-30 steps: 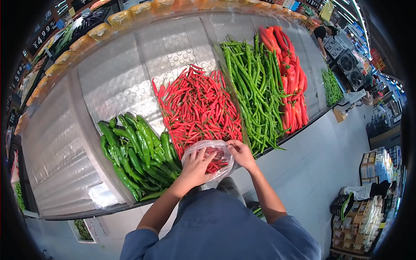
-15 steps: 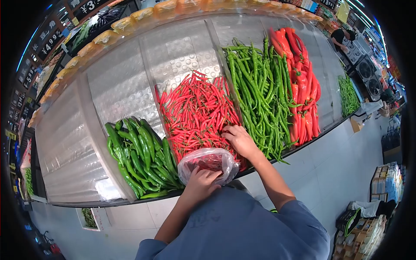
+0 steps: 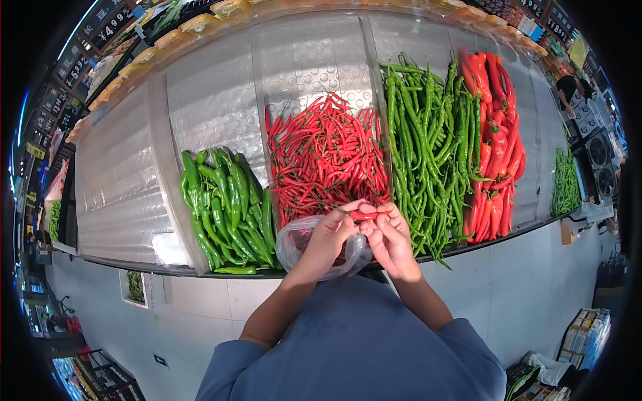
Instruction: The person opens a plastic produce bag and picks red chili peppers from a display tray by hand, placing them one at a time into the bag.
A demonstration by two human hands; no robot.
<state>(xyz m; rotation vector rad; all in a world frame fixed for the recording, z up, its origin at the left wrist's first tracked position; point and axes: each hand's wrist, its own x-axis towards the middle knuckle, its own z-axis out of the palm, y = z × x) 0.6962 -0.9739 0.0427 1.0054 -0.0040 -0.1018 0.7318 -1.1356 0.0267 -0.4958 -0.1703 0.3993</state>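
A small red chili is held between my two hands, above the front edge of the pile of small red chilies. My left hand pinches its stem end, and my right hand has its fingers on the other end. Under and behind my hands sits an open clear plastic bag with red chilies inside, partly hidden by my left hand. Thick green peppers lie left of the pile; long green peppers lie to its right.
Large red peppers fill the display's right part. Yellow packages line the back edge. A person stands at the far right. A white box of greens is on the floor at left.
My right hand has come back from the chili pile to meet my left hand, which has risen from the bag's opening. A single chili is now between them.
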